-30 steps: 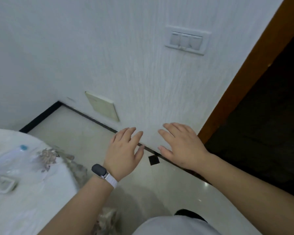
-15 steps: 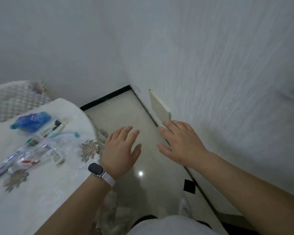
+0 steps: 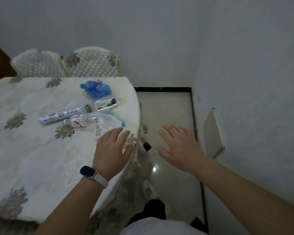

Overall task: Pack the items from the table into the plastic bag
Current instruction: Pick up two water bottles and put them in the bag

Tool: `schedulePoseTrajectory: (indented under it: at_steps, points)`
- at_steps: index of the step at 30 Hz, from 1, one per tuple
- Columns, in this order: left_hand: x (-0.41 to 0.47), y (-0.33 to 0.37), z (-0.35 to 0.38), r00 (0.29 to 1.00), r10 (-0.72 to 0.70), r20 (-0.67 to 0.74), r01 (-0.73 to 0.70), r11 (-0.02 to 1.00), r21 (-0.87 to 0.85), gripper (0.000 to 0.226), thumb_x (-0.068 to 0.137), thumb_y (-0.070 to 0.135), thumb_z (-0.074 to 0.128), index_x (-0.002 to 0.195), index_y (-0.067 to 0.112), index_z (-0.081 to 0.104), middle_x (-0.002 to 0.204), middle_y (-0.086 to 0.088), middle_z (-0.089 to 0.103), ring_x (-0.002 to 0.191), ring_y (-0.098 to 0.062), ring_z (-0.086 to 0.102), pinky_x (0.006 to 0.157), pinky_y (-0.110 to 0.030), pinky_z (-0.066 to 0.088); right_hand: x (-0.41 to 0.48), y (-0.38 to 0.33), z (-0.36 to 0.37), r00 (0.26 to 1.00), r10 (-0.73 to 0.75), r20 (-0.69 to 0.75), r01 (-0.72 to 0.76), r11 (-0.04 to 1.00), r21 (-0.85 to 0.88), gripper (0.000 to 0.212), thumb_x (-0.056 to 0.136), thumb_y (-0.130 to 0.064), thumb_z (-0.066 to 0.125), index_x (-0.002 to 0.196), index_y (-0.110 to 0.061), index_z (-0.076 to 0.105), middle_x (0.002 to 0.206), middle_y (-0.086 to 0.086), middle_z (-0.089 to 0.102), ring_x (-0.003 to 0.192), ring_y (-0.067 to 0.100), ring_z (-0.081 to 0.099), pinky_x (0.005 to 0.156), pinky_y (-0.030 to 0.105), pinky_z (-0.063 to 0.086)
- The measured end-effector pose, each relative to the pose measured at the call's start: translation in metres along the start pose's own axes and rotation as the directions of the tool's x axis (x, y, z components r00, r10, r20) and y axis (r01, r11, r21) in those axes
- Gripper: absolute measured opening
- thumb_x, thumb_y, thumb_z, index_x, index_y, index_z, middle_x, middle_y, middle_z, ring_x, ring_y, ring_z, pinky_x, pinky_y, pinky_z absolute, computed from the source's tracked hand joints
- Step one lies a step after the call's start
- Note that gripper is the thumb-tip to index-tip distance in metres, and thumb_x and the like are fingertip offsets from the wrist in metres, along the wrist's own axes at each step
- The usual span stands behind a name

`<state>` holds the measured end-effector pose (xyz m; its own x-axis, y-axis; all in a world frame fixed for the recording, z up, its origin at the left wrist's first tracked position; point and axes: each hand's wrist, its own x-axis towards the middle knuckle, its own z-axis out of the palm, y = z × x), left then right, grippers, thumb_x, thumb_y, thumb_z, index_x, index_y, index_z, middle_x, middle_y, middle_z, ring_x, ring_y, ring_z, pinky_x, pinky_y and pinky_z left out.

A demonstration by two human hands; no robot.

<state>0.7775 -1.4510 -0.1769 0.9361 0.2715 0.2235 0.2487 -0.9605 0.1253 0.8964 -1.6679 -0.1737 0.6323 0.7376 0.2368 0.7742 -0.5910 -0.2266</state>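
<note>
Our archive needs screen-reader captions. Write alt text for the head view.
Two empty, open hands, left hand over the table edge and right hand over the floor, reach toward a clear plastic bag, blue pouch, long tube and packaged toothbrush.

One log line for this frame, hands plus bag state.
phase: pre-grasp | left hand: open, empty, over table edge | right hand: open, empty, off table | crumpled clear plastic bag: on table, untouched

Cloth-covered table (image 3: 32, 158) — blue bottle (image 3: 97, 89), tube (image 3: 64, 114), clear plastic bag (image 3: 98, 122).
</note>
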Motion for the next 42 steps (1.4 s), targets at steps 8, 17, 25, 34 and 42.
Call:
schedulePoseTrajectory:
  at_steps: [8, 17, 25, 34, 42]
  points:
    - [0.052, -0.090, 0.037, 0.960, -0.280, 0.020, 0.280, 0.958, -0.063, 0.051, 0.085, 0.045, 0.045, 0.124, 0.017, 0.063, 0.126, -0.009, 0.063, 0.118, -0.032, 0.057, 0.092, -0.048, 0.048, 0.123, -0.013, 0.044, 0.972, -0.140, 0.189, 0.142, 0.990, 0.006, 0.053, 0.086, -0.054, 0.044, 0.121, -0.019, 0.061, 0.127, 0.005, 0.061, 0.113, 0.026, 0.057, 0.094, 0.041, 0.044]
    - [0.080, -0.171, 0.073, 0.861, -0.501, 0.087, 0.508, 0.854, -0.114, 0.054, 0.084, 0.045, 0.043, 0.123, 0.015, 0.064, 0.123, -0.011, 0.065, 0.114, -0.032, 0.059, 0.089, -0.046, 0.052, 0.235, -0.031, 0.086, 0.923, -0.242, 0.300, 0.251, 0.968, 0.010, 0.056, 0.088, -0.054, 0.041, 0.125, -0.017, 0.061, 0.132, 0.008, 0.059, 0.116, 0.029, 0.057, 0.096, 0.044, 0.045]
    - [0.100, -0.198, 0.093, 0.604, -0.789, 0.112, 0.790, 0.574, -0.216, 0.050, 0.091, 0.045, 0.054, 0.130, 0.013, 0.059, 0.129, -0.012, 0.061, 0.117, -0.033, 0.054, 0.090, -0.045, 0.047, 0.319, -0.048, 0.130, 0.845, -0.392, 0.364, 0.391, 0.917, 0.079, 0.054, 0.085, -0.052, 0.045, 0.121, -0.016, 0.062, 0.127, 0.008, 0.060, 0.112, 0.028, 0.058, 0.090, 0.041, 0.047]
    - [0.143, -0.221, 0.114, 0.074, -0.927, 0.368, 0.951, -0.046, -0.306, 0.090, 0.073, 0.087, 0.040, 0.134, 0.021, 0.046, 0.123, -0.005, 0.062, 0.108, -0.029, 0.060, 0.089, -0.047, 0.052, 0.424, -0.051, 0.200, 0.690, -0.573, 0.443, 0.538, 0.815, 0.217, 0.054, 0.081, -0.049, 0.056, 0.122, -0.014, 0.060, 0.124, 0.011, 0.061, 0.108, 0.030, 0.059, 0.087, 0.040, 0.048]
    - [0.187, -0.228, 0.125, -0.246, -0.827, 0.505, 0.659, -0.525, -0.538, 0.052, 0.083, 0.050, 0.070, 0.119, 0.017, 0.051, 0.100, 0.002, 0.064, 0.085, -0.014, 0.063, 0.065, -0.028, 0.046, 0.470, -0.058, 0.248, 0.463, -0.726, 0.509, 0.637, 0.671, 0.379, 0.067, 0.076, -0.046, 0.065, 0.132, -0.013, 0.048, 0.123, 0.008, 0.055, 0.105, 0.029, 0.056, 0.082, 0.041, 0.050]
